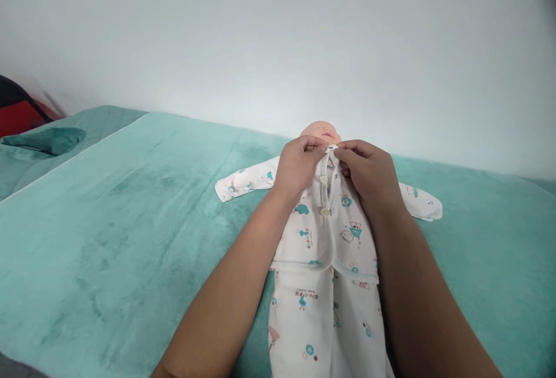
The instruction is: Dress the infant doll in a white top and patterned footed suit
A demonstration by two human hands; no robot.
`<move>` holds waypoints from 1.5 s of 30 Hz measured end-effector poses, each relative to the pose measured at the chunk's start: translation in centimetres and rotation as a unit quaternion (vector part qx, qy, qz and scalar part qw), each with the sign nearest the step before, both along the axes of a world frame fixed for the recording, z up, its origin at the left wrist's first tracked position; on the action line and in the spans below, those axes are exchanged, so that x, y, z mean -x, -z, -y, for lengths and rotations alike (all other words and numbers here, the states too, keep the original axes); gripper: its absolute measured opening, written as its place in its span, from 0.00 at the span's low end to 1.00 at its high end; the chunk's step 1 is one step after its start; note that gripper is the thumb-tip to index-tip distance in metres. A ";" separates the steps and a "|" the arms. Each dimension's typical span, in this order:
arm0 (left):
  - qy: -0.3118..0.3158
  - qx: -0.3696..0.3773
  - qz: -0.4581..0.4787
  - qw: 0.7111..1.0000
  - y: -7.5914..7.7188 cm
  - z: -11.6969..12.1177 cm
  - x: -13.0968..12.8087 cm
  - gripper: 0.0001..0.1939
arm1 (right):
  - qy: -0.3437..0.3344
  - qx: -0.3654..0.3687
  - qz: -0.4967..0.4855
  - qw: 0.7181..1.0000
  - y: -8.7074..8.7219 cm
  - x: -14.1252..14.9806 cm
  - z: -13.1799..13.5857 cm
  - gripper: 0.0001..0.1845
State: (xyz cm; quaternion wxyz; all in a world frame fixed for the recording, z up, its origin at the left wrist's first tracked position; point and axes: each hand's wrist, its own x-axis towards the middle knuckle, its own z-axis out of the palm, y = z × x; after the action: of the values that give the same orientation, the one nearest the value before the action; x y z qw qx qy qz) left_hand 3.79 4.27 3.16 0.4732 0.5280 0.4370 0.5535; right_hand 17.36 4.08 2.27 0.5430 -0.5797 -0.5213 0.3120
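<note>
A baby doll [320, 128] lies on its back, its head away from me. It wears a white printed baby shirt [299, 239] with buttons down the front and matching pants [315, 326]. At the collar, my left hand [300, 164] pinches the shirt's left edge. My right hand [367, 171] pinches the other edge just beside it, with the fingertips of both hands nearly meeting under the doll's chin. Below them the front gapes a little, showing a pale button [323, 179] and a lower button [325, 212]. The sleeves spread out to both sides.
A green plush cover [130, 239] lies under the doll and spreads widely to both sides. Behind it rises a white wall [278, 42]. A red and black object [19, 114] stands at the far left, near a folded bit of green cloth [47, 140].
</note>
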 end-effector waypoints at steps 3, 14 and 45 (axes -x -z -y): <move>-0.003 0.004 -0.007 1.000 0.1 0.0 -0.1 0.03 | -0.007 -0.008 -0.015 1.000 -0.1 0.2 0.2 0.05; -0.006 0.012 0.009 1.000 0.4 -0.4 0.0 0.03 | -0.026 -0.014 -0.016 0.999 0.2 0.1 -0.1 0.05; 0.025 0.005 -0.122 0.992 0.8 -1.0 0.6 0.09 | -0.095 -0.037 0.117 0.988 0.5 -1.1 -0.2 0.08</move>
State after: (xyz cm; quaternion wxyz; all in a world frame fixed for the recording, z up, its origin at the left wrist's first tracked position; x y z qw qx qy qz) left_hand 3.18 5.29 2.36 0.4323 0.5998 0.4809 0.4713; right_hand 18.45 4.31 1.82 0.4676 -0.5398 -0.6447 0.2726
